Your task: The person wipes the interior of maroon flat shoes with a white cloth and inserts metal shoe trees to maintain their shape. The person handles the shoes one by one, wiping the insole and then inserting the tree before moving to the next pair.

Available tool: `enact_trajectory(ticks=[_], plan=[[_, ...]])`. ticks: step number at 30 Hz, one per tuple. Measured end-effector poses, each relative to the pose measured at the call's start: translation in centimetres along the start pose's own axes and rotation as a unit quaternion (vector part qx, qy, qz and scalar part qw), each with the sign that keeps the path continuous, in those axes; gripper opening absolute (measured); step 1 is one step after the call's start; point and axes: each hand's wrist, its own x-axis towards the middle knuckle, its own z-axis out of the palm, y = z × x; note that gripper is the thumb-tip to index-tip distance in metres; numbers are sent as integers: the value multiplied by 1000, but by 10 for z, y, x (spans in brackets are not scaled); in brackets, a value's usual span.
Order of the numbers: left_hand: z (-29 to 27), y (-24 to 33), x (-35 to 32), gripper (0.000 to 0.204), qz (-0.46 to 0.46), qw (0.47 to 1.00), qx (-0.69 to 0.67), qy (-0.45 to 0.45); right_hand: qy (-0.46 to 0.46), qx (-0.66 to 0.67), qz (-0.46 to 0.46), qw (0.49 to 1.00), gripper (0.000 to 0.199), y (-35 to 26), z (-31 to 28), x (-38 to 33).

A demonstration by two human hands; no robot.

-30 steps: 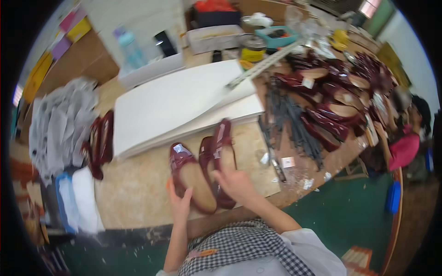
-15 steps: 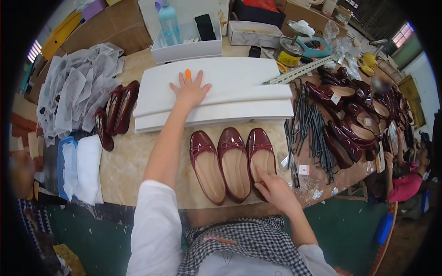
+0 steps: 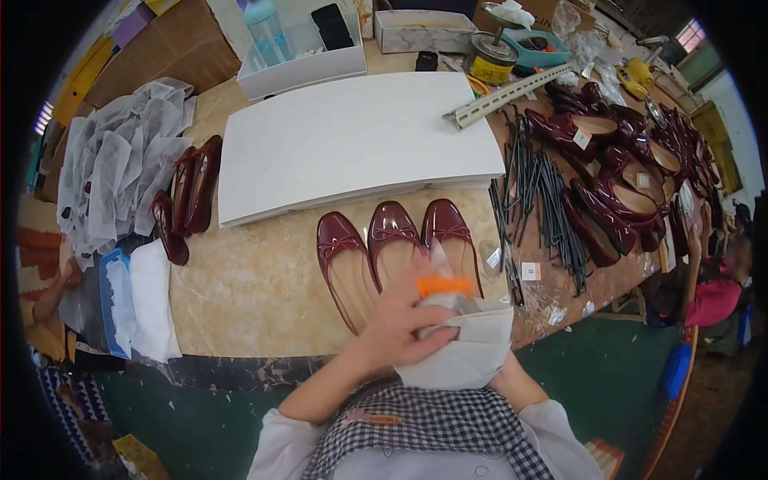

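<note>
My left hand (image 3: pixel 400 324), with an orange cover on one finger, is closed on a folded sheet of white paper (image 3: pixel 476 348) in front of my apron. Motion blurs its fingertips. My right hand is behind the paper with its fingers hidden; only the wrist (image 3: pixel 514 382) shows. Just beyond my hands stand three glossy burgundy ballet flats in a row: the left shoe (image 3: pixel 334 232), the middle shoe (image 3: pixel 392 226) and the right shoe (image 3: pixel 445 222), toes pointing away. The paper and left hand partly cover them. A stack of white paper (image 3: pixel 360 136) lies behind the shoes.
A slotted metal bar (image 3: pixel 512 96) rests on the stack's right corner. Thin dark rods (image 3: pixel 552 224) and piled burgundy shoes (image 3: pixel 620 176) lie to the right. Leftward are more flats (image 3: pixel 204 184), crumpled translucent sheets (image 3: pixel 120 160) and a blue tray (image 3: pixel 114 308). A white box (image 3: pixel 308 74) stands behind.
My left hand has left the stack and come back toward me with a sheet of paper. My right hand has moved from the right shoe to behind that paper.
</note>
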Motion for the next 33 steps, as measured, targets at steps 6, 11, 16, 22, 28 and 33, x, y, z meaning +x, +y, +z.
enact_trajectory(ticks=[6,11,16,22,28,33], plan=[[25,-16,-1,44,-263,960,-19,92,25,-449,-333,828,72,-7,5,-5],[81,-44,-19,41,-346,872,-340,60,94,-340,-227,908,63,-7,-46,23],[104,-7,-32,28,-98,953,107,-265,7,-627,-359,691,21,12,-52,38],[107,-2,-29,30,-64,943,132,-297,83,-773,-377,503,34,24,-27,97],[104,-6,-28,31,-99,944,125,-289,-38,-625,-288,725,46,-10,-58,72],[105,-5,-31,29,-93,948,127,-278,16,-641,-319,697,37,5,-47,80]])
